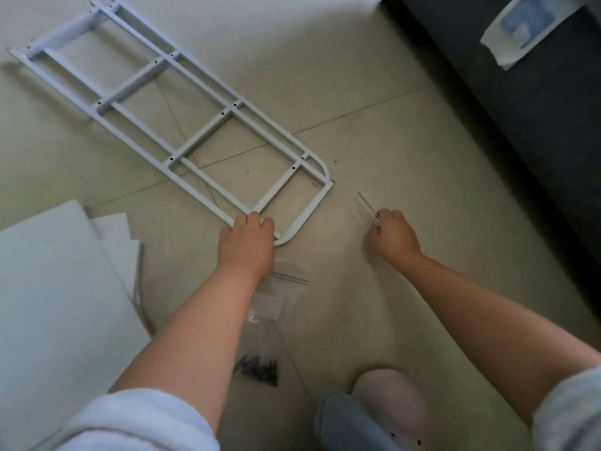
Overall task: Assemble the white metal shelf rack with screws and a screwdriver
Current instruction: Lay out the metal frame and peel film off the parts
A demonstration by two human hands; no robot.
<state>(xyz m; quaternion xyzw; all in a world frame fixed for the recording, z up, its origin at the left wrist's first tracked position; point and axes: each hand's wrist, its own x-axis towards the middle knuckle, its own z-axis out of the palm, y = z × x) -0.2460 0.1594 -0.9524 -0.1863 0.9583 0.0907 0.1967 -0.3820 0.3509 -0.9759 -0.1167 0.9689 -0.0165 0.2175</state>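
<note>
White metal ladder-shaped rack frames [169, 102], two stacked side panels with crossbars and screw holes, lie flat on the pale tiled floor [406, 151], running from the far left down toward me. My left hand [246, 242] curls its fingers over the near end of the frames, gripping the tube just beside the rounded corner. My right hand [393, 234] is apart from the frames, off to the right, closed around a thin silvery metal tool [367, 208] that pokes out past my knuckles toward the frames; it is blurred, so I cannot tell just what kind of tool it is.

Below my left wrist a clear plastic zip bag [276, 297] rests on the floor, and nearer to me a small heap of dark screws [260, 371] sits beside my left forearm. Flat white boards [55, 288] lie stacked at the left. A dark grey sofa [536, 131] fills the upper right, with a white and blue paper sheet [520, 24] on it. My foot in a pale pink slipper [390, 405] shows at the bottom, between my arms.
</note>
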